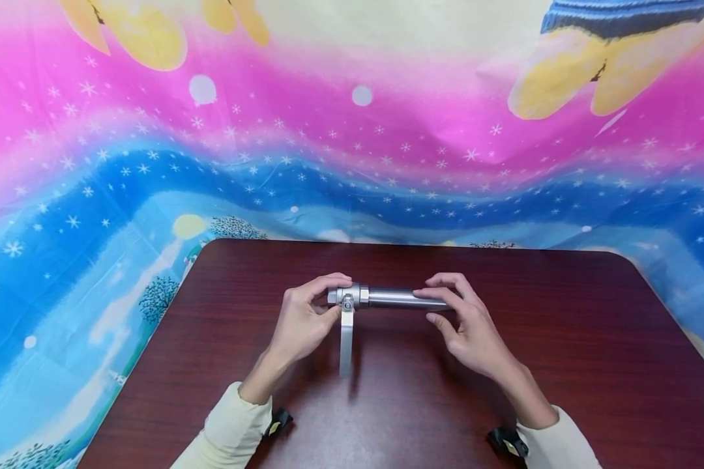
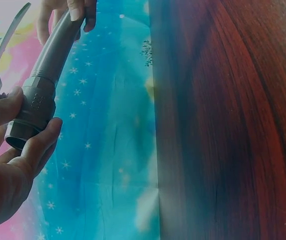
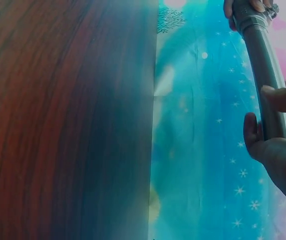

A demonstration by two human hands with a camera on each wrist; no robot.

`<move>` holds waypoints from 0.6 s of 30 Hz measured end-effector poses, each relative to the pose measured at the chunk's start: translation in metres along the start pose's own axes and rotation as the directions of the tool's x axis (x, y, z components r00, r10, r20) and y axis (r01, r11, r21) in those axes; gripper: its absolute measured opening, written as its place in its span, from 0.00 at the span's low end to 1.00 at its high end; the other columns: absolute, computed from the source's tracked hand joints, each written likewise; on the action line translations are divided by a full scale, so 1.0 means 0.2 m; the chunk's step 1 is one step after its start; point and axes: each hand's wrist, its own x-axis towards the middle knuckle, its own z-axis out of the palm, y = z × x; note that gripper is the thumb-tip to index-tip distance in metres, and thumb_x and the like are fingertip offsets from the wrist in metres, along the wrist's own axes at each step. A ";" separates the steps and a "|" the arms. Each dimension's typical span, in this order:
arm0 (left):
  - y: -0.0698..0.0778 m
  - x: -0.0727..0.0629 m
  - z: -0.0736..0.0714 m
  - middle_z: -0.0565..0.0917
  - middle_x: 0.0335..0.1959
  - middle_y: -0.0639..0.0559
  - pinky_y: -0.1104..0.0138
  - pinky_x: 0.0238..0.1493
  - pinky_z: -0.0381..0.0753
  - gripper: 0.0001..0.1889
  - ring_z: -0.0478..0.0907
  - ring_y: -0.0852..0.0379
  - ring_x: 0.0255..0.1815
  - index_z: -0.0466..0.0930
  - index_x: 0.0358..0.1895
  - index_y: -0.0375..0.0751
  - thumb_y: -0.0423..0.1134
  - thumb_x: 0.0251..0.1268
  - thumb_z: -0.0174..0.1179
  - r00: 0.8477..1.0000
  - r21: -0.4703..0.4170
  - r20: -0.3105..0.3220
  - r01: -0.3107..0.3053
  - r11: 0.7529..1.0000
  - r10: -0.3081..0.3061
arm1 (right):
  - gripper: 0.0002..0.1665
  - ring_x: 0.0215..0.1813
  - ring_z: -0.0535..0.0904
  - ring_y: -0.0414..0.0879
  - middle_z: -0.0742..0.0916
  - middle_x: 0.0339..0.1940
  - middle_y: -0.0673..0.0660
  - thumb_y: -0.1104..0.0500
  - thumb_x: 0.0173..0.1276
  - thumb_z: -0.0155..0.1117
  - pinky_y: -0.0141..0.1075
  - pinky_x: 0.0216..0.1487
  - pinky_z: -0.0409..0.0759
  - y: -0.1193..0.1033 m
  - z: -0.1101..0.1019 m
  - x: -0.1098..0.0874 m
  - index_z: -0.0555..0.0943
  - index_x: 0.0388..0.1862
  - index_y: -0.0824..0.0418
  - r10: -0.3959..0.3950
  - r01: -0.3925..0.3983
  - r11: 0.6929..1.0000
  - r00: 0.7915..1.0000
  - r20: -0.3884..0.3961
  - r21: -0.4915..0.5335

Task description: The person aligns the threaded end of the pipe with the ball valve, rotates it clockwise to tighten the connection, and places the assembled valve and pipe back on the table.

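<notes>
A metal ball valve (image 1: 352,296) with a flat lever handle (image 1: 346,345) is joined at its right side to a straight steel pipe (image 1: 392,298). My left hand (image 1: 302,322) grips the valve body, fingers over the far side and thumb on the near side. In the left wrist view the valve body (image 2: 38,102) shows a round open end between thumb and fingers. The right hand (image 1: 472,332) holds the free end of the pipe. Seen from the right wrist, the thumb and fingertips lie on opposite sides of the pipe (image 3: 263,65). The lever points toward me, roughly square to the pipe.
Under the hands is a dark red-brown wooden table (image 1: 563,312) with rounded far corners. Behind it hangs a pink and blue cloth (image 1: 352,176) printed with snowflakes. Black straps with small devices (image 1: 279,422) sit at both pale sleeves.
</notes>
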 end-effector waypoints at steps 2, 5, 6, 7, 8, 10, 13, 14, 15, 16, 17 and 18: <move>0.00 0.00 0.00 0.90 0.57 0.44 0.58 0.43 0.93 0.23 0.88 0.58 0.50 0.89 0.55 0.36 0.14 0.57 0.66 1.000 -0.003 -0.001 -0.006 1.000 0.006 | 0.34 0.63 0.77 0.43 0.83 0.60 0.55 0.81 0.59 0.75 0.19 0.61 0.71 0.00 0.00 0.00 0.88 0.59 0.52 -0.012 0.012 1.000 1.000 -0.009 0.015; 0.00 0.00 0.00 0.90 0.57 0.43 0.57 0.44 0.94 0.24 0.88 0.58 0.50 0.89 0.55 0.36 0.14 0.56 0.66 1.000 -0.008 -0.001 -0.008 1.000 0.008 | 0.33 0.60 0.79 0.39 0.84 0.57 0.52 0.80 0.59 0.75 0.18 0.58 0.74 0.00 -0.01 0.00 0.89 0.58 0.52 -0.010 0.010 0.999 1.000 -0.008 0.038; 0.00 0.00 0.00 0.90 0.58 0.43 0.57 0.44 0.94 0.24 0.88 0.59 0.50 0.89 0.55 0.36 0.14 0.56 0.66 1.000 -0.010 -0.001 -0.008 1.000 0.008 | 0.33 0.61 0.79 0.38 0.84 0.57 0.51 0.79 0.59 0.75 0.18 0.58 0.74 0.00 -0.01 0.00 0.89 0.58 0.52 -0.004 0.004 0.999 1.000 -0.005 0.044; 0.00 0.00 0.00 0.90 0.58 0.43 0.57 0.44 0.93 0.23 0.88 0.59 0.50 0.89 0.55 0.35 0.14 0.56 0.66 1.000 -0.012 0.000 -0.006 1.000 0.006 | 0.32 0.61 0.79 0.38 0.84 0.57 0.51 0.79 0.60 0.76 0.18 0.58 0.74 0.00 -0.01 0.00 0.89 0.58 0.52 -0.002 0.002 0.999 1.000 -0.005 0.047; 0.00 0.00 0.00 0.90 0.57 0.43 0.57 0.44 0.93 0.23 0.88 0.59 0.50 0.89 0.55 0.35 0.14 0.57 0.66 1.000 -0.013 0.000 -0.004 1.000 0.004 | 0.32 0.61 0.79 0.38 0.84 0.57 0.51 0.78 0.60 0.76 0.18 0.58 0.75 0.00 -0.02 0.00 0.89 0.59 0.52 0.002 -0.002 0.999 1.000 -0.003 0.052; 0.01 0.00 0.00 0.90 0.57 0.43 0.56 0.44 0.93 0.23 0.88 0.59 0.50 0.89 0.55 0.35 0.14 0.57 0.66 1.000 -0.013 0.000 -0.004 1.000 0.004 | 0.32 0.61 0.79 0.38 0.85 0.57 0.51 0.78 0.60 0.76 0.18 0.58 0.75 -0.01 -0.02 0.00 0.89 0.59 0.52 0.004 -0.004 0.998 1.000 0.000 0.055; 0.01 0.00 0.00 0.90 0.57 0.44 0.55 0.45 0.93 0.23 0.88 0.58 0.50 0.89 0.55 0.35 0.14 0.57 0.65 1.000 -0.012 0.001 0.000 1.000 0.000 | 0.32 0.61 0.79 0.38 0.85 0.58 0.51 0.77 0.61 0.76 0.18 0.58 0.75 -0.01 -0.02 0.01 0.89 0.60 0.52 0.006 -0.006 0.998 1.000 0.002 0.056; 0.01 0.00 0.00 0.90 0.57 0.44 0.54 0.45 0.93 0.23 0.88 0.57 0.50 0.89 0.55 0.35 0.14 0.57 0.65 1.000 -0.011 0.001 0.002 1.000 -0.002 | 0.32 0.61 0.80 0.38 0.85 0.58 0.50 0.77 0.61 0.75 0.18 0.58 0.75 -0.01 -0.02 0.01 0.89 0.60 0.52 0.007 -0.007 0.998 1.000 0.003 0.056; 0.01 0.00 -0.01 0.90 0.57 0.44 0.54 0.45 0.93 0.23 0.88 0.57 0.50 0.89 0.55 0.35 0.14 0.57 0.65 1.000 -0.010 0.002 0.003 1.000 -0.003 | 0.32 0.61 0.80 0.38 0.85 0.58 0.50 0.77 0.61 0.75 0.18 0.58 0.75 -0.01 -0.02 0.01 0.89 0.61 0.52 0.007 -0.008 0.998 1.000 0.003 0.056; 0.01 0.00 -0.01 0.90 0.57 0.44 0.54 0.45 0.93 0.23 0.88 0.57 0.50 0.89 0.55 0.35 0.14 0.57 0.65 1.000 -0.010 0.004 0.005 1.000 -0.005 | 0.32 0.61 0.80 0.38 0.85 0.58 0.50 0.77 0.61 0.75 0.18 0.58 0.75 -0.01 -0.02 0.01 0.89 0.61 0.52 0.009 -0.009 0.998 1.000 0.004 0.056; 0.00 0.00 -0.01 0.90 0.57 0.45 0.54 0.45 0.93 0.23 0.88 0.56 0.50 0.89 0.55 0.35 0.14 0.57 0.65 1.000 -0.010 0.004 0.009 1.000 -0.009 | 0.32 0.61 0.80 0.37 0.86 0.58 0.50 0.77 0.62 0.75 0.18 0.58 0.75 -0.01 -0.02 0.01 0.89 0.61 0.52 0.010 -0.010 0.998 1.000 0.005 0.055; 0.00 0.00 -0.01 0.90 0.57 0.45 0.55 0.45 0.93 0.23 0.88 0.56 0.50 0.89 0.55 0.35 0.14 0.57 0.65 1.000 -0.009 0.005 0.011 1.000 -0.011 | 0.32 0.61 0.80 0.37 0.86 0.58 0.50 0.77 0.62 0.75 0.18 0.57 0.75 0.00 -0.02 0.01 0.89 0.61 0.52 0.011 -0.011 0.998 1.000 0.006 0.056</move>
